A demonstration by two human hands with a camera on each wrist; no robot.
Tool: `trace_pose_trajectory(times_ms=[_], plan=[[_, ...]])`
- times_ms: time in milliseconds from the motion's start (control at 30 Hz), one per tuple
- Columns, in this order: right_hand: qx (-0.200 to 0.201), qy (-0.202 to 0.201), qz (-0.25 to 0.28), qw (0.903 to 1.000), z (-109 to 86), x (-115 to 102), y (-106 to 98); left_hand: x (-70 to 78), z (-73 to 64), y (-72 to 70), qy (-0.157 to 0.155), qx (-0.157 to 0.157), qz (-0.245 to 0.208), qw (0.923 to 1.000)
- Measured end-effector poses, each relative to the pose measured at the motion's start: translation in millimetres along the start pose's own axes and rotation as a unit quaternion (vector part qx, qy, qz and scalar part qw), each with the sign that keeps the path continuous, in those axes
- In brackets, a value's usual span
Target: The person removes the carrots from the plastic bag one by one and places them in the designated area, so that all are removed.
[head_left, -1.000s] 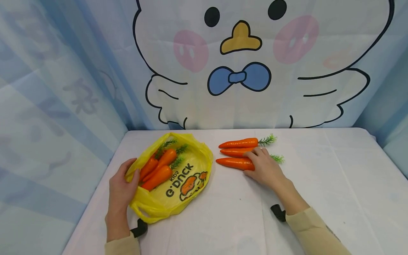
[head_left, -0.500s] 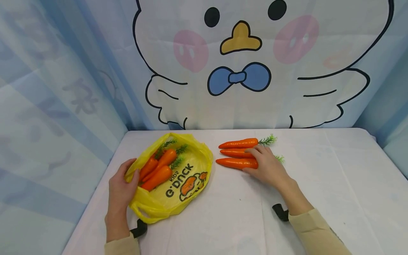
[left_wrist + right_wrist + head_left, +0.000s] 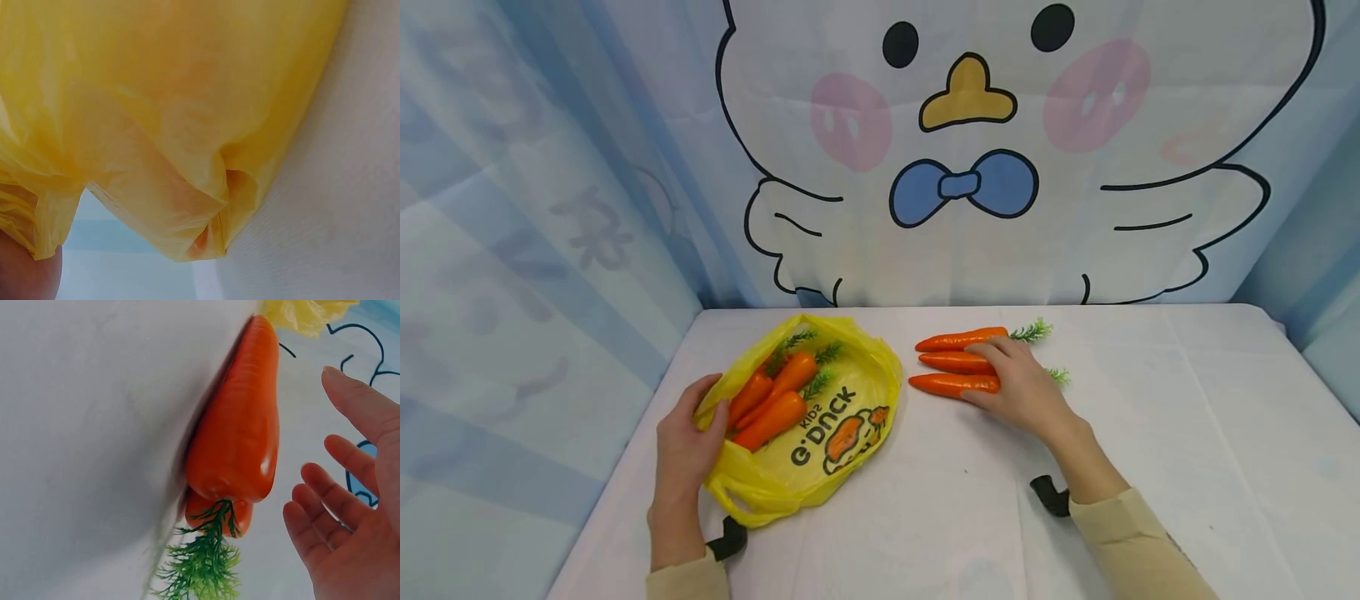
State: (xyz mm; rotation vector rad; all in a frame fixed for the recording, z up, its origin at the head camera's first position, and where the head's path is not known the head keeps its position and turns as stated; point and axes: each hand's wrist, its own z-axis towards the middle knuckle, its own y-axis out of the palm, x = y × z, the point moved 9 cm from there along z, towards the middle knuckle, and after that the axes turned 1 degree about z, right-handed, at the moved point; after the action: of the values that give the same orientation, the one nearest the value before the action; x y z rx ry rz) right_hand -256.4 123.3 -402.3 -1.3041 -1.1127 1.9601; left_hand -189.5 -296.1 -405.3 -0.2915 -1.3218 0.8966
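The right hand [image 3: 1026, 392] sits a little further left and higher in the head view than half a second ago, so its fingers now overlap the end of the uppermost of three long, glossy orange carrots [image 3: 951, 361] with feathery green tops. These three lie in the upper right-centre of the frame, side by side on the white cloth-covered surface [image 3: 925, 517], tips pointing left, and have not shifted. In the right wrist view the thumb and fingers are spread apart, with a gap showing between them and the nearest carrot, so nothing is gripped there.

The left hand [image 3: 688, 442], at left-centre, has stayed put, pinching the rim of the thin yellow plastic bag [image 3: 861, 367] between its thumb and fingers and keeping the mouth wide. Three similar orange carrots [image 3: 772, 421] rest inside, toward the bag's left side.

The change is therefore small: the right hand appears to be lining up over the outer carrots, which remain outside the bag, none lifted.
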Motion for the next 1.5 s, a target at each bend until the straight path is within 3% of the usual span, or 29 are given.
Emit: trace_pose_trajectory(times_ms=[200, 400, 1000, 1500], plan=[[-0.001, 0.009, 0.04, 0.9992, 3.0, -6, 5, 0.1, -0.5, -0.1, -0.004, -0.002, 0.0, 1.0], [0.009, -0.006, 0.063, 0.9979, 7.5, -15, 6, 0.8, 0.4, -0.2, -0.01, -0.006, -0.001, 0.9999], [-0.01, -0.025, 0.095, 0.9951, 24.6, -43, 21, 1.1, 0.2, 0.4, -0.023, -0.009, -0.002, 0.9997], [-0.023, -0.072, 0.119, 0.9899, 40.4, -74, 36, 1.6, 1.0, -0.2, 0.004, -0.003, -0.007, 1.0]])
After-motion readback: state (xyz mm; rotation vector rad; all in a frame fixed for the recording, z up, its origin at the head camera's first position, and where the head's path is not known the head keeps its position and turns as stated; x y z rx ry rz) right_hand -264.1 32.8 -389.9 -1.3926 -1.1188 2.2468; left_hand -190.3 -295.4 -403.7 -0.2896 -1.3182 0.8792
